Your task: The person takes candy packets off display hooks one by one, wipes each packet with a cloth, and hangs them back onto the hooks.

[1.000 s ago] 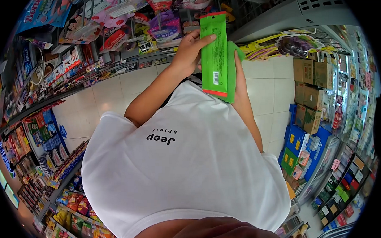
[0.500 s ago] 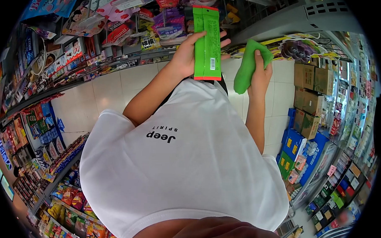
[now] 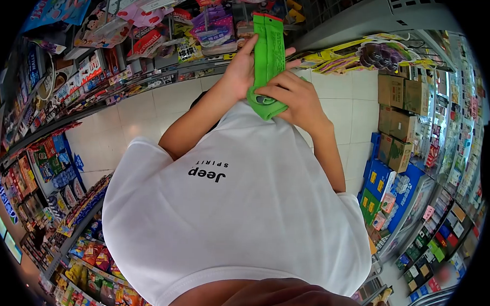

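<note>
Many hanging snack bags (image 3: 146, 41), one green packet (image 3: 268, 51), one green cloth (image 3: 269, 112).
In front of the snack bags, the left hand (image 3: 240, 70) grips the packet, thumb at its edge, fingers behind; the right hand (image 3: 299, 99) is closed on the cloth, bunched against the packet's near end.

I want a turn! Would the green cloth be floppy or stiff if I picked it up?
Probably floppy: the green cloth bends and bunches under the right hand. It may not be very slippery, since its surface looks dull, not shiny.
</note>
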